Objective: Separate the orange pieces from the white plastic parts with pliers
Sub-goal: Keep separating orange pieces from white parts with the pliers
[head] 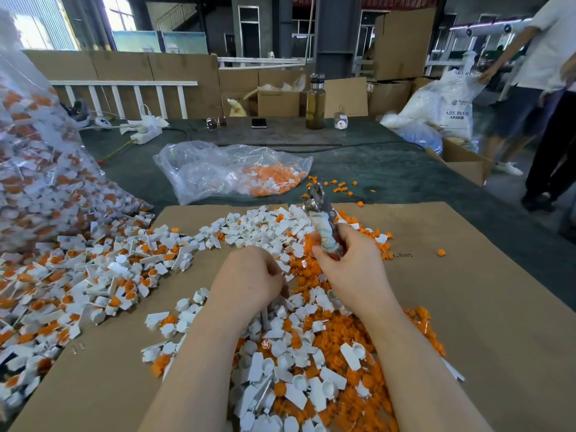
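Note:
My right hand (349, 269) grips the wrapped handles of the pliers (321, 213), whose metal jaws point up and away, with nothing visible between them. My left hand (249, 279) is curled, knuckles up, over the pile just left of the pliers; whatever its fingers hold is hidden. White plastic parts with orange pieces inside (93, 275) lie heaped on the left of the cardboard sheet (467, 307). Loose orange pieces (352, 394) and emptied white parts (299, 388) are mixed in the pile between and below my forearms.
A large clear bag of unsorted parts (34, 169) rises at the left. A smaller clear bag (230, 169) lies beyond the cardboard. A bottle (315, 101), a phone (259, 123) and glasses sit at the table's far edge. A person (536, 88) stands at right beside white sacks.

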The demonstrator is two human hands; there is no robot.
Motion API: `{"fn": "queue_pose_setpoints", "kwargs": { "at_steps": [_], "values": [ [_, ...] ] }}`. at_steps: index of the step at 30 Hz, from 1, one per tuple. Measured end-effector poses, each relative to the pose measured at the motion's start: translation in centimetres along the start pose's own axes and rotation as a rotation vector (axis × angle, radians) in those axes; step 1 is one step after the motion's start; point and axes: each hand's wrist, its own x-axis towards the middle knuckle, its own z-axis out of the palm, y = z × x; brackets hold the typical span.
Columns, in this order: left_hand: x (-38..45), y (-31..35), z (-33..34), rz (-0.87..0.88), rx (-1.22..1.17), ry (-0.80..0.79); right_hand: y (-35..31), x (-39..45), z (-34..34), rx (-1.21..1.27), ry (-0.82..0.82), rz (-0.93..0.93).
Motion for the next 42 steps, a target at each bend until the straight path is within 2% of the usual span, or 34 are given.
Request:
{"fn": "queue_pose_setpoints", "kwargs": {
  "at_steps": [3,5,8,12,17,24,32,42],
  "values": [
    [0.0,-0.1,0.0,-0.011,0.015,0.033,0.1,0.0,0.1,-0.006,0.005,-0.003],
    [0.1,-0.1,0.0,-0.030,-0.069,0.056,0.2,0.0,0.2,-0.004,0.012,-0.011],
    [0.0,0.2,-0.2,-0.090,-0.370,0.094,0.3,-0.1,0.4,-0.009,0.018,-0.028],
    [-0.4,0.8,-0.8,-0.206,-0.832,0.019,0.1,-0.2,0.5,-0.022,0.031,-0.053],
    [-0.9,1.2,-1.1,-0.197,-1.102,-0.008,-0.1,-0.3,0.6,-0.052,0.057,-0.080],
    [-1.1,1.7,-1.2,-0.155,-1.104,0.003,-0.1,-0.4,0.6,-0.101,0.107,-0.105],
    [-0.9,1.9,-0.6,-0.062,-0.849,0.111,-0.1,-0.4,0.7,-0.139,0.149,-0.120],
    [-1.0,1.9,-0.6,-0.015,-0.769,0.119,0.2,-0.3,0.9,-0.117,0.140,-0.110]
  ]
}}
